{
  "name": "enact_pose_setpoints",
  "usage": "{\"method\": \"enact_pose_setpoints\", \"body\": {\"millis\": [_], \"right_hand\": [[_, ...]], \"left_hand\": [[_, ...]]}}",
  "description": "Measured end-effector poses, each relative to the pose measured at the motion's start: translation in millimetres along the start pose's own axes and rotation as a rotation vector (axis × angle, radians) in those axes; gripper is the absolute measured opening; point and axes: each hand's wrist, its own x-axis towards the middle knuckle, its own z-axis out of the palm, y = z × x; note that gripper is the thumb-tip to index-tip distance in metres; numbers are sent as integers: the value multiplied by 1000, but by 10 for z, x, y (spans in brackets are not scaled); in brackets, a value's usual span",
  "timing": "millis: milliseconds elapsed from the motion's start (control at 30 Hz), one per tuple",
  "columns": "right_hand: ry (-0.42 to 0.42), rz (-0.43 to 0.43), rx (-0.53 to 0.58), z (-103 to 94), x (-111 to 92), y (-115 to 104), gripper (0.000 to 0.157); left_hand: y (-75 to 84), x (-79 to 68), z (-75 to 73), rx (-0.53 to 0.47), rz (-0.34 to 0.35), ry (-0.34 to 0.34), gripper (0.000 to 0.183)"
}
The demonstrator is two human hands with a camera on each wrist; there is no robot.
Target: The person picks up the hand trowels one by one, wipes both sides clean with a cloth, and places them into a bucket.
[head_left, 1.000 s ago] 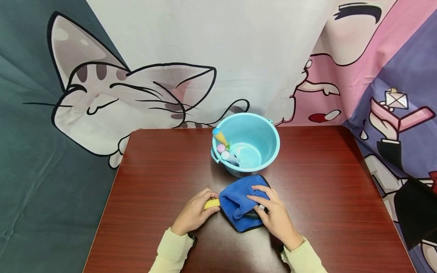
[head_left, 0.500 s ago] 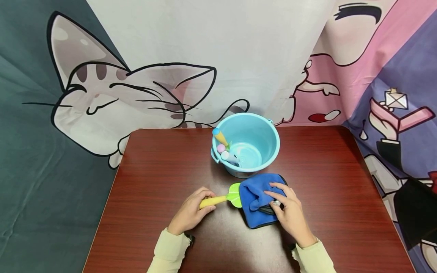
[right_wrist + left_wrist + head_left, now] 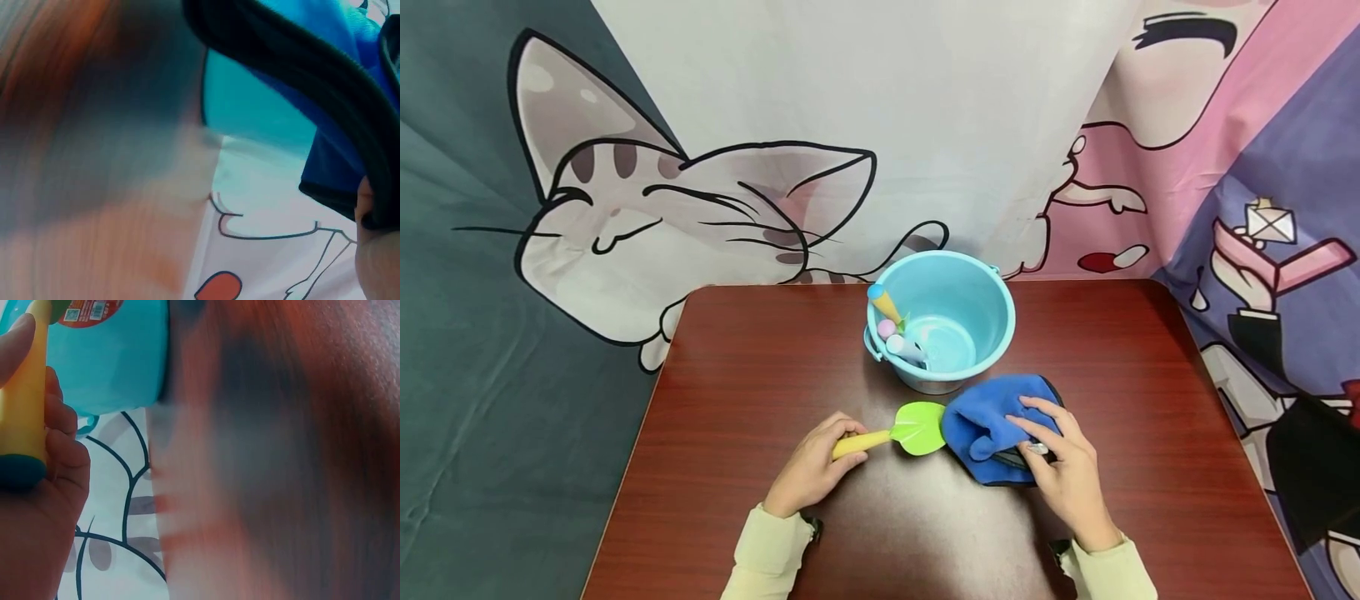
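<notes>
My left hand (image 3: pixel 808 468) grips the yellow handle of a toy shovel with a green leaf-shaped blade (image 3: pixel 919 428). In the left wrist view, fingers and thumb wrap the yellow handle (image 3: pixel 25 403), whose butt end is dark green. A blue cloth (image 3: pixel 988 412) with black edging is bunched in my right hand (image 3: pixel 1069 471), which pinches it between thumb and fingers. The cloth's left edge meets the tip of the shovel blade. In the right wrist view, the cloth (image 3: pixel 337 153) hides most of that hand.
Behind both hands stands a light blue bucket (image 3: pixel 951 375) at the table's back edge. Inside, at its left, lean several toy pieces, including a yellow handle (image 3: pixel 883 302) and a pale blue one (image 3: pixel 904 347). A printed curtain (image 3: pixel 985 125) hangs behind the brown table (image 3: pixel 760 358).
The cloth has moved right with my right hand, uncovering the shovel's green blade. My left hand has shifted slightly left with the handle. The bucket has stayed in place.
</notes>
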Motion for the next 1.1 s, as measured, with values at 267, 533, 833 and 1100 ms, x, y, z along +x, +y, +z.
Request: {"method": "enact_pose_setpoints", "body": {"millis": [267,533,833,1100], "right_hand": [[-57,-101,106,167,56,-149,39],[-114,-150,151,404,101,-292,46],[-248,-72,110,467,51,-251,43],[-220,-38,21,397,18,-135,40]], "left_hand": [[27,27,32,0,2,-26,29],[63,60,67,1,14,-36,26],[89,82,97,7,50,-50,24],[106,74,67,2,44,-36,28]]}}
